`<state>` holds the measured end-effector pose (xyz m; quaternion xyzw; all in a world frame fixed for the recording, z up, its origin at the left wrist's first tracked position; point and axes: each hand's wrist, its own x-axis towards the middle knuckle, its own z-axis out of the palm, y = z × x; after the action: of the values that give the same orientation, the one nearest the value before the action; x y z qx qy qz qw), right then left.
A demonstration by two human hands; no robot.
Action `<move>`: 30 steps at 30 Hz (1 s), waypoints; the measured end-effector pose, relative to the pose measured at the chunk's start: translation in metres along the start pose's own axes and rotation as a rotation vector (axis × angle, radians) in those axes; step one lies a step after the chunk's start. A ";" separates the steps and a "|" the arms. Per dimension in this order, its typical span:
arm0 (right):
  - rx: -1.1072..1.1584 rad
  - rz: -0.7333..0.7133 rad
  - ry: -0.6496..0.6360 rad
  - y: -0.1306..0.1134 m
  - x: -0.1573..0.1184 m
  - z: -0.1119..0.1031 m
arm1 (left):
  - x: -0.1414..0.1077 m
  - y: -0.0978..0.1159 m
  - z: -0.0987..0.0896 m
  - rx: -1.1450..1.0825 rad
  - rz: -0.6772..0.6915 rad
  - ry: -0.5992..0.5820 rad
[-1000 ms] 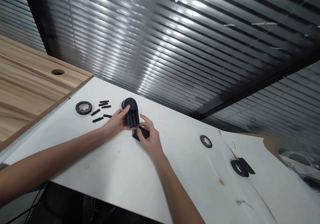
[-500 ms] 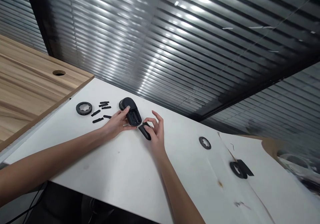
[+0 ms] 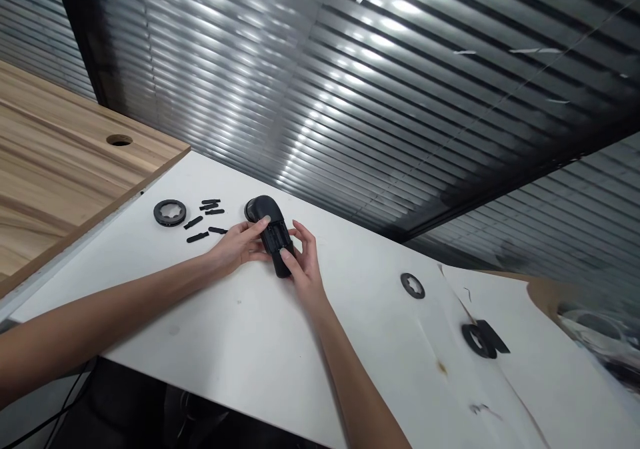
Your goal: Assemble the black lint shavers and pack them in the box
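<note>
Closing in from its open spread, the right hand now presses against the black plastic housing, and the short black end piece that lay loose beneath it sits at the housing's lower end.

Taking twelve o'clock as the top of the view and the housing as the centre, a wooden desktop with a round grommet hole lies at ten o'clock, butted against the white table. At nine o'clock on the table sit a thick black ring with a star-shaped opening and, just right of it, five small black rubber strips.

Next comes the left hand, gripping the housing from its left side, with the thumb across the curved upper end and the fingers wrapped toward the middle. The housing stands tilted near the table's middle, its open ribbed side facing up; it is held between both hands, and whether it touches the table cannot be told.

The right hand pinches from the opposite side, fingers curled. Further right, at three o'clock, lies a thin black ring with a star-shaped opening. At four o'clock, a black ring and a black angular piece rest on a white paper sheet.
</note>
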<state>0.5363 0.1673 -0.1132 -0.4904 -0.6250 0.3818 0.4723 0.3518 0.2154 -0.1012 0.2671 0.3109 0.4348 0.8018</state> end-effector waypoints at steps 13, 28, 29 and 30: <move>0.043 0.050 0.056 0.002 0.004 0.005 | 0.004 -0.005 -0.005 -0.016 0.013 -0.015; 0.034 0.075 0.132 0.002 0.007 0.003 | 0.003 -0.004 -0.002 -0.036 0.014 0.005; 0.023 0.067 0.154 0.002 0.006 0.003 | 0.002 -0.004 -0.001 -0.035 0.014 0.008; 0.006 0.053 0.184 0.002 0.006 0.003 | 0.002 -0.003 -0.001 -0.033 0.012 0.011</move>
<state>0.5336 0.1738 -0.1144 -0.5384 -0.5647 0.3494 0.5188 0.3537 0.2161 -0.1049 0.2532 0.3066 0.4463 0.8017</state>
